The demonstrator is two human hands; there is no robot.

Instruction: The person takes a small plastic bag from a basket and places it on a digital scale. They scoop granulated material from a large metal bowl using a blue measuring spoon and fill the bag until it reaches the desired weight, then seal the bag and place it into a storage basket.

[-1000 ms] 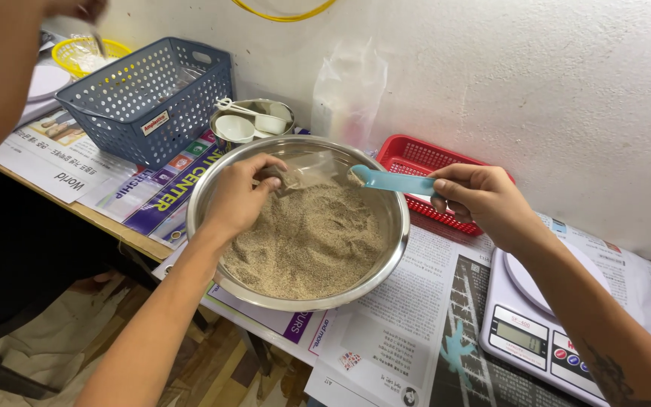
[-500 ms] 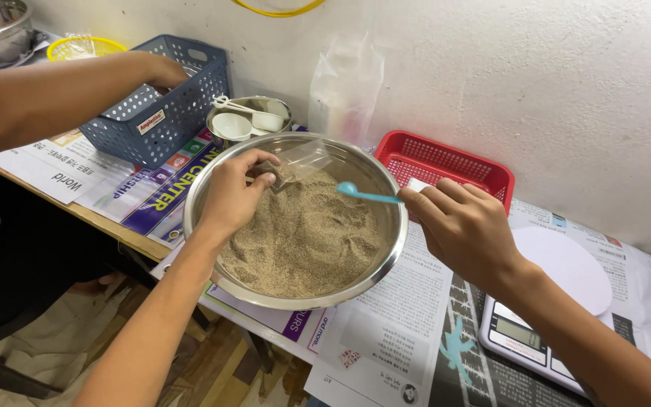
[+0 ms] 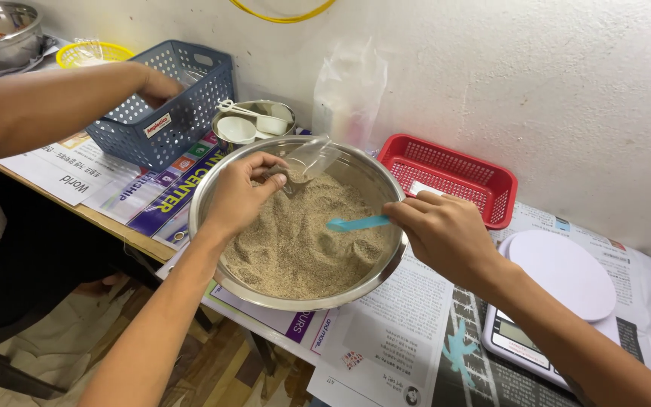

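Observation:
A large steel bowl [image 3: 212, 181] full of tan sandy grain [image 3: 295, 241] stands on newspaper in front of me. My left hand [image 3: 239, 196] is inside the bowl over the grain, gripping a small clear plastic bag [image 3: 307, 158] by its neck. At the bowl's right rim, my right hand [image 3: 446, 234] holds a light blue spoon [image 3: 356, 224], its end pointing left over the grain.
Another person's arm [image 3: 54, 105] reaches from the left into a blue basket [image 3: 178, 102]. A small steel bowl with white scoops [image 3: 254, 124] sits behind. A red basket [image 3: 453, 173] and a white kitchen scale [image 3: 559, 283] are to the right. The wall is close behind.
My right hand has lowered the blue spoon from above the bowl to just over the grain. The other person's arm came in and reached the blue basket.

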